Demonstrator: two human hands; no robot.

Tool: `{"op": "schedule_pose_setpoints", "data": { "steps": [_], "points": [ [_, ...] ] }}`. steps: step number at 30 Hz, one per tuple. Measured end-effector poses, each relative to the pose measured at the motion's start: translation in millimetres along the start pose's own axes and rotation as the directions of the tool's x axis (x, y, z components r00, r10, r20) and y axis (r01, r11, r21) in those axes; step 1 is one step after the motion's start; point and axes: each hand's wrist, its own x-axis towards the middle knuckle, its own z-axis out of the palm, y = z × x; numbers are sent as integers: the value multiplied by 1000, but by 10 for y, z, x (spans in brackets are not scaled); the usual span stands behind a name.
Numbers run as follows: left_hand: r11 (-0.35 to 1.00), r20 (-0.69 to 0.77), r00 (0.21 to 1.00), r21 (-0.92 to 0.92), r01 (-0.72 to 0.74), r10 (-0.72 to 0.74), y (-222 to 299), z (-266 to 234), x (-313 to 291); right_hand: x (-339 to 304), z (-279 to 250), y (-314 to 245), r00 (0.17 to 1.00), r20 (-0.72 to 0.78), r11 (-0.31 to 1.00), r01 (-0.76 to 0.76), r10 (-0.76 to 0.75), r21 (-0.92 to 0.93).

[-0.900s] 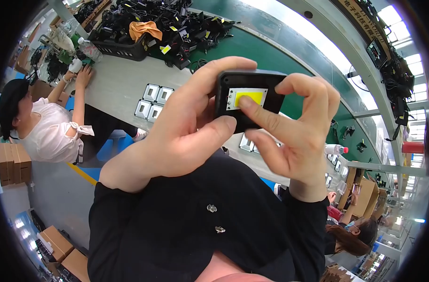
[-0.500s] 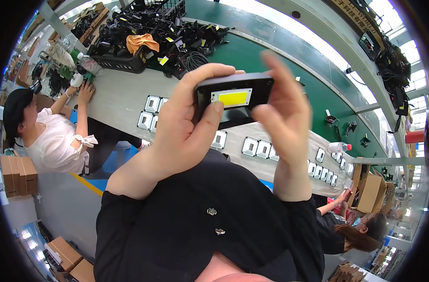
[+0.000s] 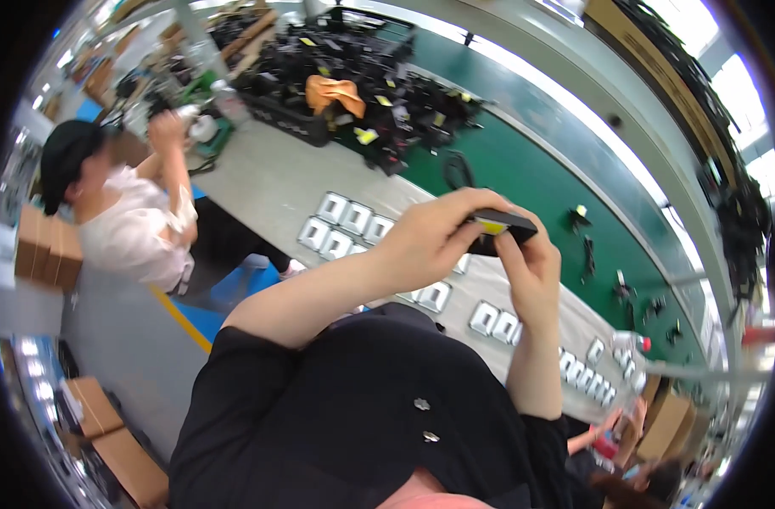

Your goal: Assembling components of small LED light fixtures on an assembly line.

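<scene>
A black LED lamp housing [image 3: 516,222] with a yellow light panel [image 3: 492,227] is tilted in front of me, above the work table. My left hand [image 3: 434,242] grips its left end, fingers over the top and thumb near the yellow panel. My right hand [image 3: 536,267] is closed around the right end, its thumb against the near side. A black cable loop [image 3: 458,170] shows just beyond my left hand. Below the hands, several white square frames with dark edges [image 3: 335,206] lie in rows on the grey table surface [image 3: 260,161].
A black crate [image 3: 298,125] and a heap of black cabled parts stand far left, with an orange cloth [image 3: 335,95] on top. One co-worker [image 3: 128,212] sits left, another [image 3: 633,483] right. A bottle [image 3: 632,341] and cartons [image 3: 669,420] are at the right.
Both hands have moved right and slightly down with the lamp housing, which is now tipped flatter. My right hand, loose around it before, has closed on it. The view has turned.
</scene>
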Motion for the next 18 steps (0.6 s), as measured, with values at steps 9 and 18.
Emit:
{"op": "schedule_pose_setpoints", "data": {
  "steps": [9,18],
  "points": [
    [552,-209,933,834,12,295,-1193,-1959,1044,-447,-405,572,949,-161,851,-315,272,-420],
    [494,-99,995,865,82,8,-2229,-2323,858,33,-1325,2143,721,-429,749,-648,545,-138]
  ]
}}
